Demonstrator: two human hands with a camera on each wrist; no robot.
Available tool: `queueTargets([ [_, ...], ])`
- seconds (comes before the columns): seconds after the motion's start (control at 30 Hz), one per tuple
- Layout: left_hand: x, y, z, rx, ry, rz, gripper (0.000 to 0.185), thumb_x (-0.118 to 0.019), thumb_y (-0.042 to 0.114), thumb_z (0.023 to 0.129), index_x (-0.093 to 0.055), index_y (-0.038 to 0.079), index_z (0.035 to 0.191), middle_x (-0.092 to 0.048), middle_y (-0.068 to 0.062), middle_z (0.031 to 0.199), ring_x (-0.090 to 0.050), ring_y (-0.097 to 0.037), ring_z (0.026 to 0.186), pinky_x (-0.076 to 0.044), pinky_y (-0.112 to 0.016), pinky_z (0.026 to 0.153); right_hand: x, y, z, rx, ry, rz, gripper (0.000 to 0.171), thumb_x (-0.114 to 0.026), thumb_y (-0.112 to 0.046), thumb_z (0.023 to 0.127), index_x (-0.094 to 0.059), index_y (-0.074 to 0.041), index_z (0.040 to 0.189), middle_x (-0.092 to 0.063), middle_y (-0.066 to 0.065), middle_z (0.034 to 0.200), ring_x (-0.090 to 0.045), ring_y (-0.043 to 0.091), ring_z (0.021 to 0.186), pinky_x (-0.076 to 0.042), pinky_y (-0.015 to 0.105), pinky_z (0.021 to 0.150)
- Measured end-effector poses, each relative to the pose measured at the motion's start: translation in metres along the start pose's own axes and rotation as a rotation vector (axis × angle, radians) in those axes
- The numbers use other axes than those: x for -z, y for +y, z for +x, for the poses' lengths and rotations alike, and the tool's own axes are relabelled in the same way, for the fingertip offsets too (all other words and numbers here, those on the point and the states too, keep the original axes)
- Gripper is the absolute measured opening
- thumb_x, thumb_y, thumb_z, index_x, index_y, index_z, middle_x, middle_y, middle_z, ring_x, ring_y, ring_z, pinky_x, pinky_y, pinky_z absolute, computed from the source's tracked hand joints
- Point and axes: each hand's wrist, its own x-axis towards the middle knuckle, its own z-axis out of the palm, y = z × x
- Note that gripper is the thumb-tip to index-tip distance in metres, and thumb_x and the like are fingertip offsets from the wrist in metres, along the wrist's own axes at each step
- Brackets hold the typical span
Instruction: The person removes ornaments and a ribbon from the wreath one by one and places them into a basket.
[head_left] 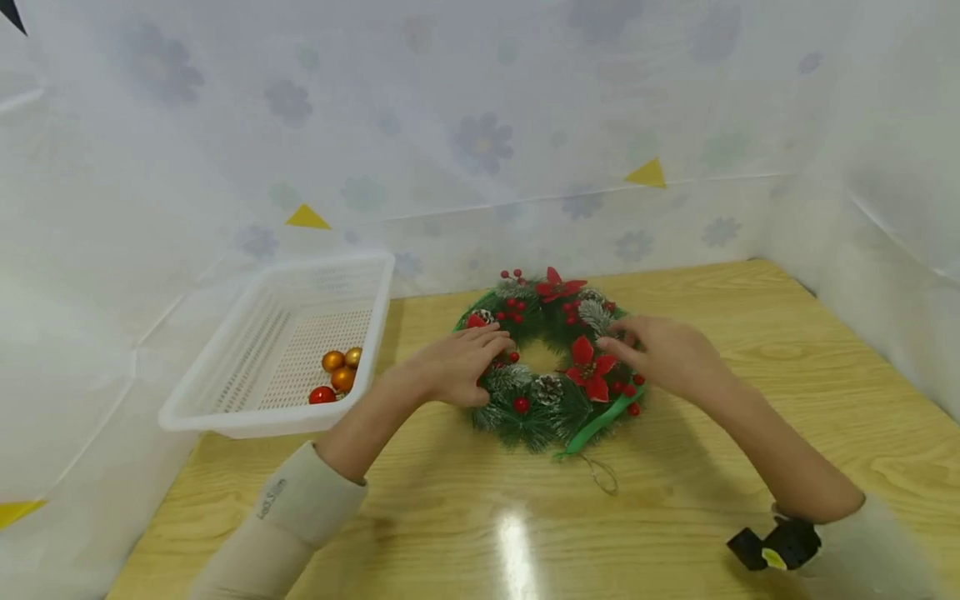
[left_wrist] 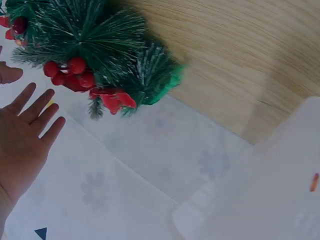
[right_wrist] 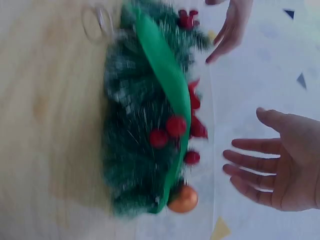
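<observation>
A green Christmas wreath (head_left: 525,423) lies on the wooden table, dressed with red poinsettia flowers (head_left: 590,369), frosted sprigs, red berries and pine cones (head_left: 547,389). A green ribbon (right_wrist: 165,65) runs along its outer side. Low on that side, an orange bauble (right_wrist: 183,199) shows in the right wrist view. My left hand (head_left: 468,362) is over the wreath's left part, fingers extended and holding nothing. At the right side my right hand (head_left: 667,354) hovers with loose, spread fingers, nothing in its grasp. Both wrist views show the palms facing the wreath, apart from it.
A white plastic basket (head_left: 255,425) stands left of the wreath, with several orange and gold baubles (head_left: 342,379) and a red one (head_left: 322,395) inside. A thin wire loop (head_left: 603,477) sticks out at the wreath's front. White flowered sheeting (head_left: 480,200) surrounds the table.
</observation>
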Motion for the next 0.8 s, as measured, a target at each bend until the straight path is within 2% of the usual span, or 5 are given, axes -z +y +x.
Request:
queueTargets([
  [0.23,0.000,0.048,0.029,0.020,0.124,0.082,0.068,-0.040,0.049,0.095,-0.023,0.007,0.146,-0.027,-0.010,0.147,-0.025,-0.023,0.133,-0.025,-0.034,0.107,0.009,0.054,0.044,0.155,0.009,0.067,0.029,-0.044,-0.010,0.098,-0.057,-0.002,0.122,-0.056,0.022,0.111,-0.057,0.031,0.084,-0.048,0.042,0.064],
  [0.3,-0.005,0.064,0.041,0.045,0.153,0.121,0.072,-0.038,0.055,0.092,-0.024,0.009,0.146,-0.031,-0.009,0.145,-0.032,-0.022,0.130,-0.031,-0.033,0.103,0.004,0.066,0.056,0.196,-0.035,0.095,0.032,-0.040,0.000,0.096,-0.055,-0.001,0.124,-0.052,0.026,0.118,-0.053,0.032,0.070,-0.045,0.040,0.057],
  [0.47,-0.019,0.096,0.065,0.097,0.121,0.230,0.080,-0.042,0.062,0.086,-0.022,0.013,0.147,-0.030,-0.008,0.145,-0.040,-0.021,0.125,-0.042,-0.027,0.094,-0.010,0.085,0.076,0.226,-0.199,0.244,0.045,-0.028,0.010,0.092,-0.051,-0.001,0.130,-0.043,0.028,0.129,-0.053,0.043,0.096,-0.046,0.051,0.075],
  [0.53,-0.024,0.103,0.069,0.113,0.115,0.276,0.082,-0.047,0.062,0.084,-0.022,0.014,0.147,-0.031,-0.008,0.145,-0.042,-0.021,0.123,-0.044,-0.026,0.091,-0.014,0.089,0.079,0.208,-0.245,0.297,0.048,-0.025,0.011,0.091,-0.049,0.000,0.131,-0.041,0.028,0.131,-0.041,0.046,0.115,-0.041,0.056,0.086],
  [0.8,-0.035,0.104,0.069,0.092,0.143,0.377,0.080,-0.055,0.055,0.084,-0.022,0.016,0.147,-0.029,-0.008,0.146,-0.049,-0.017,0.114,-0.043,-0.022,0.090,-0.023,0.093,0.075,0.157,-0.235,0.344,0.050,-0.027,0.014,0.082,-0.048,0.009,0.127,-0.041,0.030,0.128,-0.043,0.047,0.110,-0.042,0.055,0.084],
])
